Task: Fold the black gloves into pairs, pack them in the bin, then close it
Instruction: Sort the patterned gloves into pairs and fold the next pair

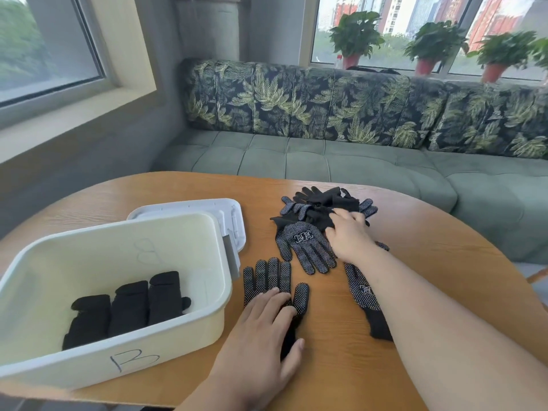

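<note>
Wooden counter [415, 262] carries everything, its near edge cut off by the frame. Left of the left hand [267, 327] stands a white bin [178, 336] marked "B", open, with its lid [189, 204] lying flat behind it, mostly hidden by the bin's far wall. Three folded pairs [127, 307] of black gloves lie side by side on the bin floor.

Under and beyond the right hand [350, 235] sits a loose pile of gloves [323, 203]; how many it holds cannot be counted. Just left of that hand a dotted glove [305, 247] lies palm up, fingers pointing toward the person. Another glove [364, 295] runs beneath the right forearm, which covers part of it.

The left hand lies flat with straight fingers on a single glove [272, 277], covering its palm and cuff; only its fingers and thumb show. The right hand's fingers bend down into the pile, tips buried in fabric, so whether they grip anything cannot be told.
</note>
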